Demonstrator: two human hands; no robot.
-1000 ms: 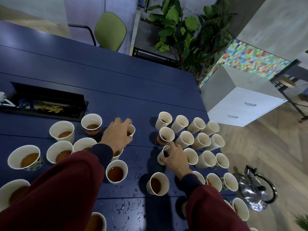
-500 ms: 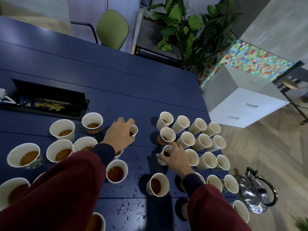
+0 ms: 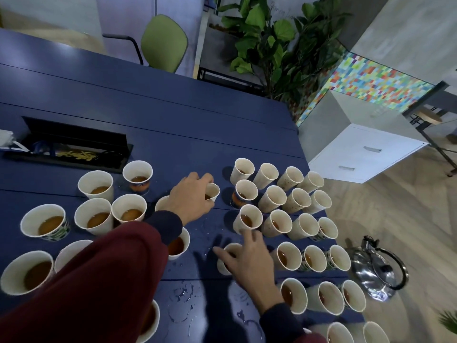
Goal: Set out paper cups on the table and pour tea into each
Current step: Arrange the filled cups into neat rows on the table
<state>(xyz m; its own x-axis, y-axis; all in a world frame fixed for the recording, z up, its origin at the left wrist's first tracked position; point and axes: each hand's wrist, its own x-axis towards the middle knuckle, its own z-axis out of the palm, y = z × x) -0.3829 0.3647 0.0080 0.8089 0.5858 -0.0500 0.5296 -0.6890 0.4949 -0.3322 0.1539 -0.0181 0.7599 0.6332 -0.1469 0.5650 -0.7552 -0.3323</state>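
Observation:
Many white paper cups holding brown tea stand on the dark blue table [image 3: 153,125], in a left group and a tighter right cluster. My left hand [image 3: 190,200] grips a small paper cup [image 3: 212,191] by its rim at the table's middle. My right hand [image 3: 249,258] hovers with spread fingers over another cup [image 3: 228,251], which it partly hides. Just beyond its fingertips stands a cup with tea [image 3: 248,219]. A steel kettle [image 3: 379,271] sits at the table's right edge.
An open black cable tray [image 3: 69,147] is set into the table at the left. Water drops lie on the table near the front. A green chair [image 3: 163,43], a leafy plant [image 3: 277,43] and a white drawer cabinet [image 3: 363,149] stand beyond the table.
My right hand let go of the cup in the cluster's left column and drew back toward me, over a nearer cup. My left hand keeps its hold on the small cup.

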